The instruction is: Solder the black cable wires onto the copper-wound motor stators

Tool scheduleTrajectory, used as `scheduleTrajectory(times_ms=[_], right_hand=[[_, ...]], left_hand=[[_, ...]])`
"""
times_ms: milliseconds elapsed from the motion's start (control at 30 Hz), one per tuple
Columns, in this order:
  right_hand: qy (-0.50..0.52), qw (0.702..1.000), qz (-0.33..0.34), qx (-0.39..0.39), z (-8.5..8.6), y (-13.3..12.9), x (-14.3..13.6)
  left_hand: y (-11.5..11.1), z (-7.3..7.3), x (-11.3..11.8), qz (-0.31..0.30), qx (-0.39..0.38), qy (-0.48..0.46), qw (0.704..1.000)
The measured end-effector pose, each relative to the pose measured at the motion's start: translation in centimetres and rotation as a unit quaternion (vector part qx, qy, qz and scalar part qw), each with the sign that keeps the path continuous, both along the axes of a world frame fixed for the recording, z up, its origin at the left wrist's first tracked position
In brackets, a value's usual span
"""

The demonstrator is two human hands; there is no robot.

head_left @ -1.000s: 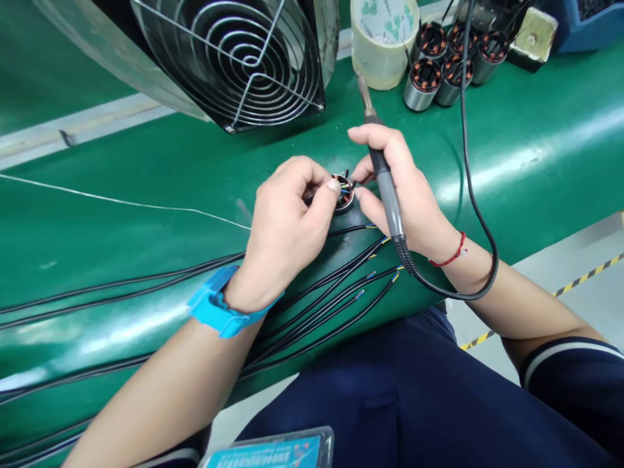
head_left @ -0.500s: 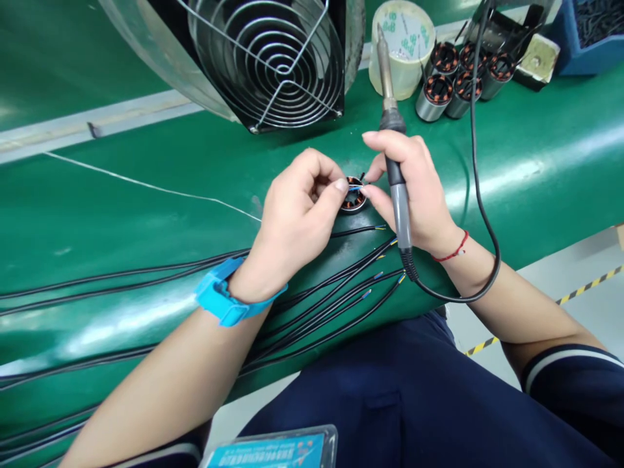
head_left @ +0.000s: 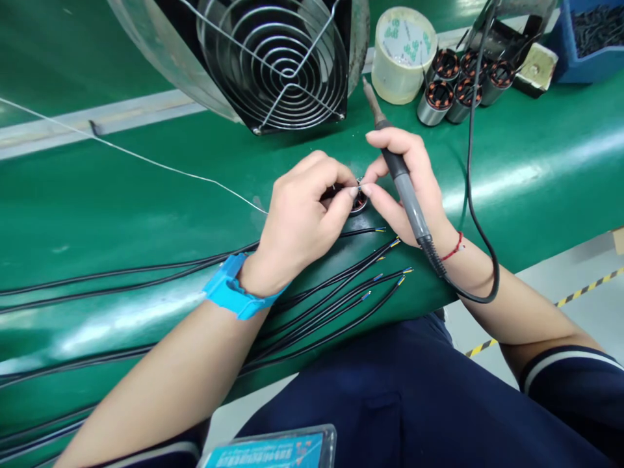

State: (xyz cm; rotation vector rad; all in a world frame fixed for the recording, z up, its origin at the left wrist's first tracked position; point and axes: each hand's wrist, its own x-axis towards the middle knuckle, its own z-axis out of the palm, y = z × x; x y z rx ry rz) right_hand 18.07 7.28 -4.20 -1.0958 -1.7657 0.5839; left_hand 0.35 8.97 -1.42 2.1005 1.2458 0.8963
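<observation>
The left hand (head_left: pixel 309 208) pinches a thin wire (head_left: pixel 359 187) over the metal ring (head_left: pixel 359 206), midway between the table's (head_left: pixel 536 201) front and back edges. The right hand (head_left: pixel 429 188) is curled round the soldering iron (head_left: pixel 408 195), fingertips at the wire. Seems like wire-fitting; next needs steady fingers.

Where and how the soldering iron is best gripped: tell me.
Best to take the soldering iron by its gray handle section, probably from above. That section is straight, slants across the right hand, and faces up uncovered below the index finger. Keep fingers off the bare metal tip, which points away from the person and may be hot; the cord leaves the near end.
</observation>
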Motion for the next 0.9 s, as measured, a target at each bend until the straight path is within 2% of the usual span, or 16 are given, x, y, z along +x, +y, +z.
scheduleTrajectory(times_ms=[233,467,667,900], right_hand=[[0.02,0.998,-0.063,0.02,0.7,-0.9,1.2],[-0.005,0.99,-0.133,0.041,1.3,-2.9,2.2],[0.025,0.992,-0.079,0.092,1.1,-3.5,2.5],[0.043,0.993,-0.05,0.099,1.6,-3.5,2.3]], left_hand=[[0.8,-0.7,0.4,0.053,-0.056,-0.04,0.996],[1.1,-0.2,0.7,0.076,-0.112,-0.059,0.989],[1.3,-0.3,1.0,0.1,-0.128,-0.055,0.985],[1.0,-0.2,0.7,0.077,-0.112,-0.036,0.99]])
